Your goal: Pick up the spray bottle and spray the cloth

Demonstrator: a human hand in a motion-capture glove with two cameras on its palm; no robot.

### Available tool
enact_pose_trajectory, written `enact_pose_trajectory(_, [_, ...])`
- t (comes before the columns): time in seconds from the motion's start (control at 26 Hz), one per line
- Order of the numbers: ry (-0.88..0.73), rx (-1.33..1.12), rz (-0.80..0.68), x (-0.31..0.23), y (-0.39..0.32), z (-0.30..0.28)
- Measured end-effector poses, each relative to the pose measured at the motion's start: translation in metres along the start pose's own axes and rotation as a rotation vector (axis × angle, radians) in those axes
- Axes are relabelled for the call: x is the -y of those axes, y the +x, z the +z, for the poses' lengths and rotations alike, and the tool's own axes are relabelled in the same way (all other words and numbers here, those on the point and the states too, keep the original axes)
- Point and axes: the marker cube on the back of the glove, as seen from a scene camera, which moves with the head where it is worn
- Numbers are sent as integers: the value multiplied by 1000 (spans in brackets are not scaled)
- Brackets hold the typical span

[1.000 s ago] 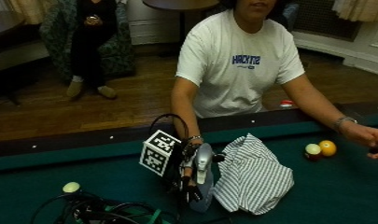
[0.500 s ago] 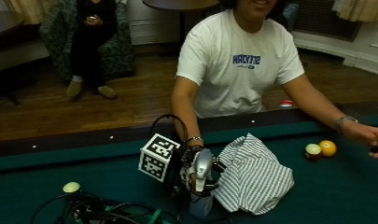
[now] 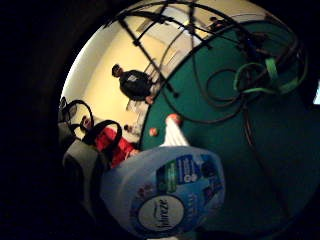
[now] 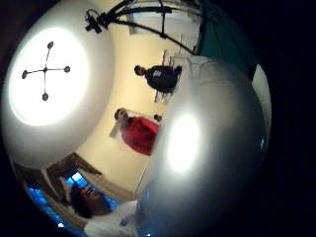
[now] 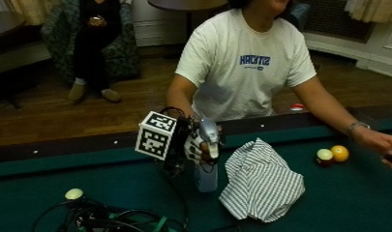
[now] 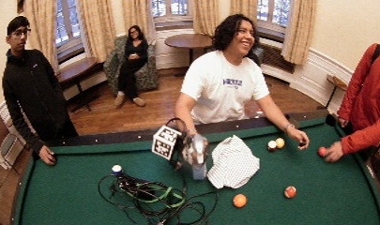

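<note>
The room is dim in the outside view, the green felt surface [image 5: 350, 193] dark and murky. Daylight enters through curtained windows [image 6: 168, 7] behind the seated person. A round ceiling light [image 4: 47, 74] blows out white, and a glare patch sits on the pale plastic spray bottle [image 4: 197, 148], blurred beside it

Both outside views face the person across the green counter [image 5: 350, 193], the wide one from farther back. Both palm views sit close against the spray bottle [image 3: 165, 195], sharing it.
</note>
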Motion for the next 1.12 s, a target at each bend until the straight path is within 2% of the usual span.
enact_pose_trajectory(0.23, [-180, 28, -13, -9, -58, -35])
enact_pose_trajectory(0.65, [-364, -31, -6, 2, -148, -88])
enact_pose_trajectory(1.12, [-720, -338, 324, 13, -167, -23])
